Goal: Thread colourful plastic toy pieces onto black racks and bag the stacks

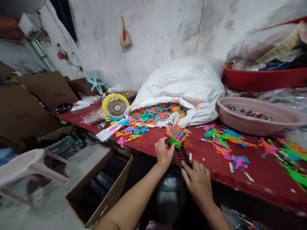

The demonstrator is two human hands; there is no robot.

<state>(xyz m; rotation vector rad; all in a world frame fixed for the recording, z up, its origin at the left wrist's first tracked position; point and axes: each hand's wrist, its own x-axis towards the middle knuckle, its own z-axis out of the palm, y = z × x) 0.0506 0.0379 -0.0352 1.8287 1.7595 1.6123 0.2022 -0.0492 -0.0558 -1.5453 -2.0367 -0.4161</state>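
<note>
A black plastic grid sits at the table's front edge, in front of my body. Its far part lies beneath a heap of flat plastic figures in orange, pink, blue and green. My left hand is at the grid's left side, fingers curled and thumb beside the green figures; what they pinch is hidden. At the near right corner, my right hand grips the grid's edge between thumb and index finger. Behind the heap, a large white sack lies on its side, more figures showing in its mouth.
Loose figures lie across the red table. A pink basin stands right, below a red tub. A yellow fan stands left of the sack. A cardboard box of black grids and a plastic stool are lower left.
</note>
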